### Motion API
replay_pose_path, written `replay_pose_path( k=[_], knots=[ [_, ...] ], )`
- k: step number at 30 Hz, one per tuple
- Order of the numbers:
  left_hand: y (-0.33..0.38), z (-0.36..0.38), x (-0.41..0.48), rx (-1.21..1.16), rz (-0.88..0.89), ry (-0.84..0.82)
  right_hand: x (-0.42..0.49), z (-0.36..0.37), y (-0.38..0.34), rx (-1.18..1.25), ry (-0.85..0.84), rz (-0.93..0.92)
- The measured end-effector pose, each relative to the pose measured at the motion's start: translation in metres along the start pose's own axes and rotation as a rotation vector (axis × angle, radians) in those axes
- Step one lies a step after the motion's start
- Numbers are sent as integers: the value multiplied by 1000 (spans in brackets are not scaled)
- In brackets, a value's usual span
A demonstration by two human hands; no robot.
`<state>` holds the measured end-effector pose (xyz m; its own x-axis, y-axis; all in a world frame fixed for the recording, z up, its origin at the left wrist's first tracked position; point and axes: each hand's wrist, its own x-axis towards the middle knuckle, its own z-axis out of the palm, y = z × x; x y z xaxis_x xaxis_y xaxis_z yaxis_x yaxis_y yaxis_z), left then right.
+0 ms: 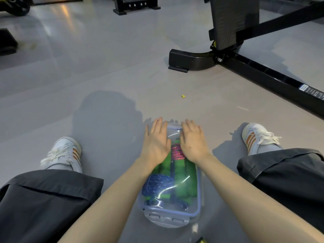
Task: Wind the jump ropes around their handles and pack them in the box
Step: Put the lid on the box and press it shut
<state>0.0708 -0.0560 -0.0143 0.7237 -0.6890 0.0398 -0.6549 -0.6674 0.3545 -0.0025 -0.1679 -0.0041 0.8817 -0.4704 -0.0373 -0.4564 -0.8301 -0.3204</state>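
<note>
Dark grey trouser legs are spread on the grey floor, and between them a clear plastic box with a blue-rimmed lid is set. Its long axis runs straight away from the person, with one latch flap nearest. The left hand and the right hand are laid flat, fingers straight, on the far end, presumably so the lid is pressed shut. A blue coiled rope, a pink coiled rope and green foam handles are packed inside, seemingly lengthwise.

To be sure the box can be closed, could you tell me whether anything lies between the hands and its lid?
Nothing visible does: the left hand and right hand rest flat on the far end of the clear lid, with the wound ropes inside the box.
</note>
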Motion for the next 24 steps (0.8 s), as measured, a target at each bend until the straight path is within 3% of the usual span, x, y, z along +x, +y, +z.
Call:
replay_pose_path(
  k=[4,9,18,22,24],
  knots=[
    [7,16,27,119,101,-116,9,12,5,-38,-91,-46],
    [4,22,23,117,145,12,8,12,5,-13,-45,-47],
    [10,25,28,94,37,26,16,15,11,84,-42,-18],
    [11,24,23,145,27,47,-5,12,11,195,116,-19],
    [9,23,17,147,-5,67,-29,12,12,281,219,168]
  ],
)
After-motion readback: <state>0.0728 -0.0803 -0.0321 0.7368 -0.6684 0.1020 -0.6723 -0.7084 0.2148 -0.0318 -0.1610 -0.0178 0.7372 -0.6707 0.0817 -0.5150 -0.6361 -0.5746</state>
